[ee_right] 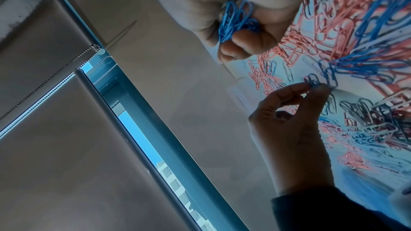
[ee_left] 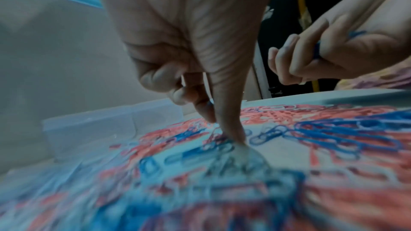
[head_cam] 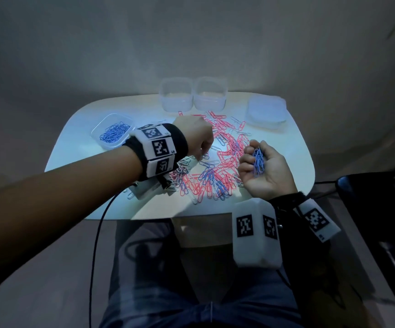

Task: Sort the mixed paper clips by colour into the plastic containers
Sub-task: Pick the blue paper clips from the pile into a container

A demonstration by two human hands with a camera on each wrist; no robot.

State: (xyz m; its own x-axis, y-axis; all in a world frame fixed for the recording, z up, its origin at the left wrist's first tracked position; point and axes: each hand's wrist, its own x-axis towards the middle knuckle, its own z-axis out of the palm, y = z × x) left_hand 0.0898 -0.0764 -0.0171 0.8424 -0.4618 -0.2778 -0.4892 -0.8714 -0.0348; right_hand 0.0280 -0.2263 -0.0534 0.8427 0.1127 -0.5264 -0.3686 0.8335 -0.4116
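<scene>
A heap of pink, blue and white paper clips [head_cam: 217,171] covers the middle of the white table [head_cam: 78,155]. My left hand [head_cam: 201,157] reaches down into the heap, and its thumb and forefinger [ee_right: 315,86] pinch a single blue clip [ee_right: 312,81] lying on the table. My right hand [head_cam: 251,157] is held palm up at the heap's right edge, fingers curled around a bundle of blue clips [head_cam: 258,162], which the right wrist view also shows [ee_right: 235,18]. A clear container [head_cam: 97,134] at the left holds blue clips [head_cam: 115,132].
Two empty clear containers [head_cam: 176,95] [head_cam: 210,94] stand side by side at the table's far edge. A stack of clear lids [head_cam: 266,111] sits at the far right. A black cable [head_cam: 99,223] hangs off the near edge by my knees.
</scene>
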